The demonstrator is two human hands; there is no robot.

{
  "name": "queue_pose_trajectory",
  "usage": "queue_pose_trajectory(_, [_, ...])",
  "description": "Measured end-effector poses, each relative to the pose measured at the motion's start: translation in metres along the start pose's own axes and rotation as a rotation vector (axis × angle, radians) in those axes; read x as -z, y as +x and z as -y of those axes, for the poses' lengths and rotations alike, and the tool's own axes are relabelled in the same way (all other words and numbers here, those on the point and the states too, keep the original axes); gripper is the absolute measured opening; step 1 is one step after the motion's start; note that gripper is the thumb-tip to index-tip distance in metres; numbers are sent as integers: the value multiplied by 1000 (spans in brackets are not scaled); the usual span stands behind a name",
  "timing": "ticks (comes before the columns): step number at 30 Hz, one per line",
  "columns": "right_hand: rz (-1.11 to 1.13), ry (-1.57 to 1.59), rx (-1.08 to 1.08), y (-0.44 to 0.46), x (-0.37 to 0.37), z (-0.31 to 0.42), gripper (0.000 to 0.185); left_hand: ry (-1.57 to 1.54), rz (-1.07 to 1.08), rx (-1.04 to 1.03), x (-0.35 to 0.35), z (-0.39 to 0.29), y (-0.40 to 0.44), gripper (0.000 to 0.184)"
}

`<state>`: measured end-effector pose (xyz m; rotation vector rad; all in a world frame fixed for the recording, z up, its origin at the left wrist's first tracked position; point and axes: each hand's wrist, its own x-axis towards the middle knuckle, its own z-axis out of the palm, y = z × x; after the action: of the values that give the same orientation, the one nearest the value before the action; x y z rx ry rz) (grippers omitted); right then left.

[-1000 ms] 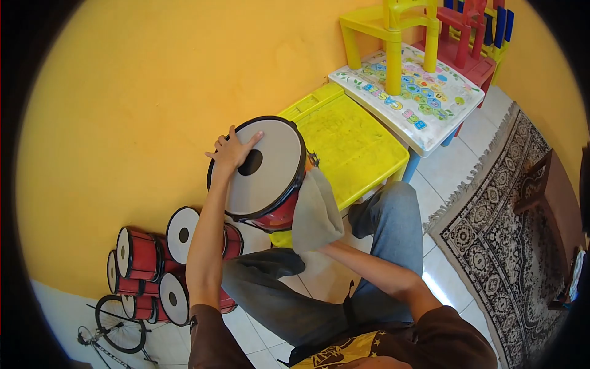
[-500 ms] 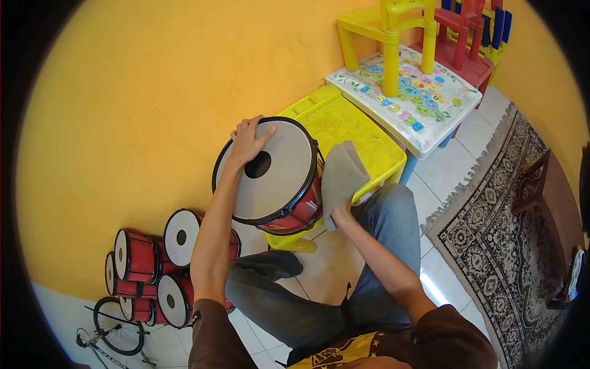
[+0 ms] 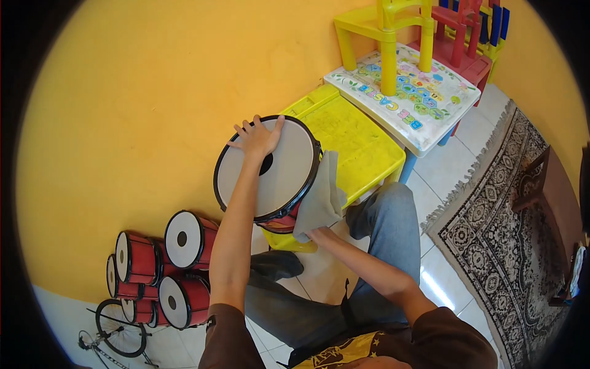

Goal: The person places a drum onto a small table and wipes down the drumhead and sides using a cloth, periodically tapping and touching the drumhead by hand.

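Note:
A red drum [image 3: 290, 169] with a whitish head, a black centre dot and a black rim leans tilted on the yellow plastic table [image 3: 362, 144]. My left hand [image 3: 259, 141] lies on the upper part of the drumhead, its fingers spread toward the rim and covering part of the dot. In my right hand [image 3: 318, 234] is a grey cloth [image 3: 321, 200], held against the drum's red side just below the rim. The cloth hides much of that side, and most of my right fingers are behind it.
Several smaller red drums [image 3: 184, 301] stand at lower left by the orange wall, near a small bicycle [image 3: 120, 329]. A yellow chair [image 3: 387, 37] sits on a white printed table [image 3: 452, 98]. To the right lie a patterned rug [image 3: 491, 258] and brown wooden furniture [image 3: 559, 203].
My right hand has brought the cloth down and left, onto the drum's side. My left hand has shifted right across the drumhead with its fingers spread wider. The drum has turned slightly.

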<state>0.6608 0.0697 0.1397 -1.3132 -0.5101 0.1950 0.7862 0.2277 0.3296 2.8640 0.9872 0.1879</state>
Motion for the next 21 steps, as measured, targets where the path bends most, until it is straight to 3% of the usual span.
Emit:
queue_pose_trajectory(8, [-230,-48,149,26,-8,29,41,-1,9,-92,2,4,-2,97])
queue_pose_trajectory(14, [-387,-208,57,80,36,40,40,13,-40,-173,1,7,0,91])
queue_pose_trajectory(18, [-454,-588,320,71,29,58,39,-18,-77,-327,-4,17,2,82])
queue_pose_trajectory(21, [-327,-693,507,41,14,74,39,-69,-69,-528,-1,38,7,75])
